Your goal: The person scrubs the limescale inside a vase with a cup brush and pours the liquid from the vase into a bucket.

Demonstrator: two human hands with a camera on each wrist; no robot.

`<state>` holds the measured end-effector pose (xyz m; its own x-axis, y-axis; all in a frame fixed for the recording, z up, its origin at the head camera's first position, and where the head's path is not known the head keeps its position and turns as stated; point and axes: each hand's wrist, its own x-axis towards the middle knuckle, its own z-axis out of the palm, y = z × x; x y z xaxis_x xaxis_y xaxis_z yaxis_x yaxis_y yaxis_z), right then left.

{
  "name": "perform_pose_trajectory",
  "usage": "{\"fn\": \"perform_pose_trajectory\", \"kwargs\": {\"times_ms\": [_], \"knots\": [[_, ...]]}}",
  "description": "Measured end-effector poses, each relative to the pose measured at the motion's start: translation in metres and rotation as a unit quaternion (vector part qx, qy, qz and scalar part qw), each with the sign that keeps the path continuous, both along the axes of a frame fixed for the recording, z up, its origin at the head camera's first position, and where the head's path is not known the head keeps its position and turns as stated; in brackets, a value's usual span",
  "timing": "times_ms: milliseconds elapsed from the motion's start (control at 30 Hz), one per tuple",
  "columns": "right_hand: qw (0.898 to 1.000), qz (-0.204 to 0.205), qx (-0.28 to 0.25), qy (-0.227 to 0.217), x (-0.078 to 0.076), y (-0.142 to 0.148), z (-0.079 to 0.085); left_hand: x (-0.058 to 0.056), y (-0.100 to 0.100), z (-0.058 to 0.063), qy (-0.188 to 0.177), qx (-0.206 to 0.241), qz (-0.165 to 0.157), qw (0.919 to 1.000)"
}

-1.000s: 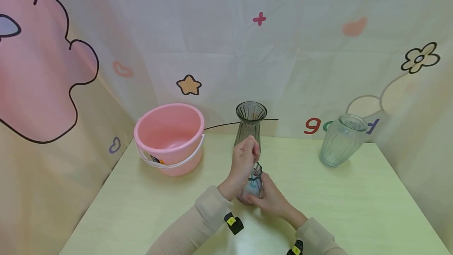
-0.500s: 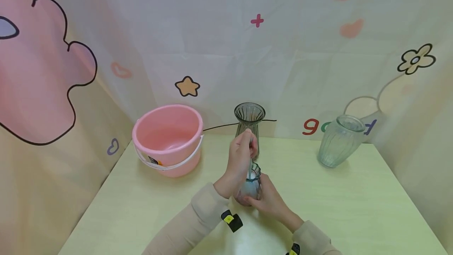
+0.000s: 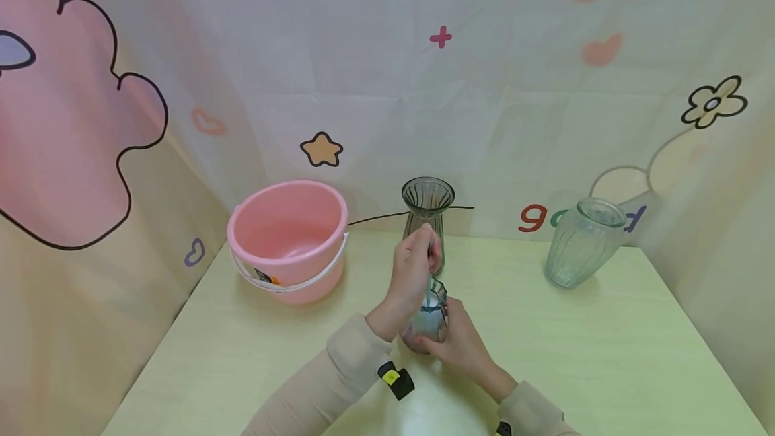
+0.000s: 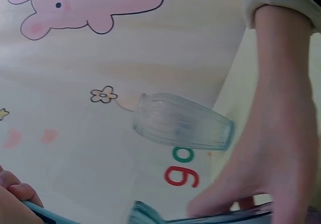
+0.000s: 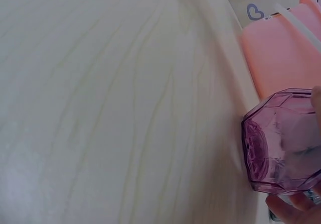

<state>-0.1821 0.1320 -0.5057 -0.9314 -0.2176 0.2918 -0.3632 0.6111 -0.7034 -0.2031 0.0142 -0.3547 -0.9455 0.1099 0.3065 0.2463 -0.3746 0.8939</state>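
My left hand [image 3: 412, 271] is in a fist over the mouth of a small faceted glass vase [image 3: 428, 323], gripping a thin light-blue stick handle [image 4: 52, 216]. This handle runs down into the vase, where a pale mass shows through the glass; its kind is unclear. My right hand [image 3: 461, 342] grips the vase's body low on its right side, thumb toward the front. The glass shades from blue at the neck to purple [image 5: 278, 143] at the base. In the left wrist view the right hand [image 4: 266, 158] reaches down to the vase, which is mostly cut off.
Behind my hands stands a tall grey ribbed vase [image 3: 427, 200] with a flared rim. A pink bucket [image 3: 315, 288] with a white handle is at the left. At the right stands a pale green glass vase [image 3: 582, 247]. A printed curtain [image 3: 375, 99] hangs behind the light-green table [image 3: 545, 355].
Over the last second my left fist has shifted slightly up and the blue handle has come to stand straighter in the vase. The right hand's hold looks the same.
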Motion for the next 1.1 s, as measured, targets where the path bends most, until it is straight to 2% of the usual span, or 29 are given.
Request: {"fn": "perform_pose_trajectory", "kwargs": {"times_ms": [133, 267, 467, 600, 733, 833, 967, 1100], "knots": [[1.0, -0.004, -0.004, 0.007, -0.001, 0.0, -0.001, -0.002, 0.002, -0.013, -0.019, -0.007, -0.001, 0.9998], [1.0, -0.002, -0.01, 0.006, 0.0, -0.001, 0.0, -0.003, 0.002, -0.02, -0.012, -0.013, -0.001, 0.9998], [0.997, 0.053, -0.033, 0.039, -0.001, 0.002, 0.003, -0.004, 0.001, -0.024, 0.013, -0.022, -0.012, 0.9996], [0.994, 0.081, -0.062, 0.035, -0.004, 0.003, 0.005, -0.003, 0.001, -0.025, 0.02, -0.024, -0.017, 0.9994], [0.993, 0.075, -0.089, 0.0, -0.004, 0.001, 0.005, -0.001, 0.002, -0.024, 0.018, -0.017, -0.014, 0.9996], [0.995, 0.063, -0.082, -0.008, -0.003, 0.0, 0.005, 0.0, 0.002, -0.024, 0.012, -0.011, -0.008, 0.9998], [0.997, 0.052, -0.065, 0.006, -0.002, -0.001, 0.004, 0.002, 0.002, -0.021, 0.007, -0.011, -0.003, 0.9999], [0.998, 0.037, -0.052, 0.015, -0.003, -0.001, 0.005, 0.003, 0.002, -0.013, 0.009, -0.018, -0.007, 0.9998]]}}
